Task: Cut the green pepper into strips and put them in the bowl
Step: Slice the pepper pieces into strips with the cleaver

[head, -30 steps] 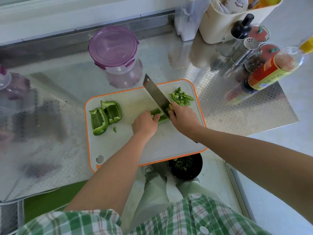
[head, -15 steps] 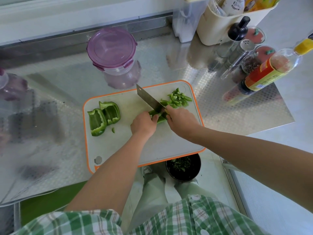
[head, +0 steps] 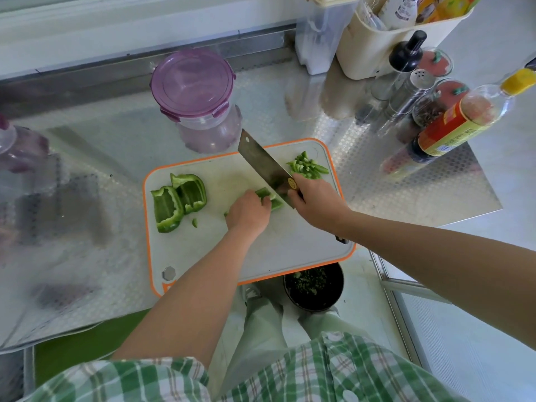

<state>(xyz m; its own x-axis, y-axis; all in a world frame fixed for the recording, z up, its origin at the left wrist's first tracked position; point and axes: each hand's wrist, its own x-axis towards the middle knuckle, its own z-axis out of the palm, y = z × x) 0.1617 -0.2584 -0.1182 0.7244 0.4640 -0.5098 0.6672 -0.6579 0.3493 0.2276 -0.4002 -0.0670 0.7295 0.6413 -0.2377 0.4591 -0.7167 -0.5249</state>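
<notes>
The left hand (head: 249, 211), fingers curled, holds down the pepper piece (head: 271, 198) at the cutting board's (head: 290, 250) centre; its long axis seems to run left-right. The right hand (head: 314, 203) grips the cleaver (head: 261, 161), whose blade points far-left and meets the piece's right end.

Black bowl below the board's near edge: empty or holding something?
Holding something: the black bowl has chopped green bits scattered over its bottom, far from full.
</notes>
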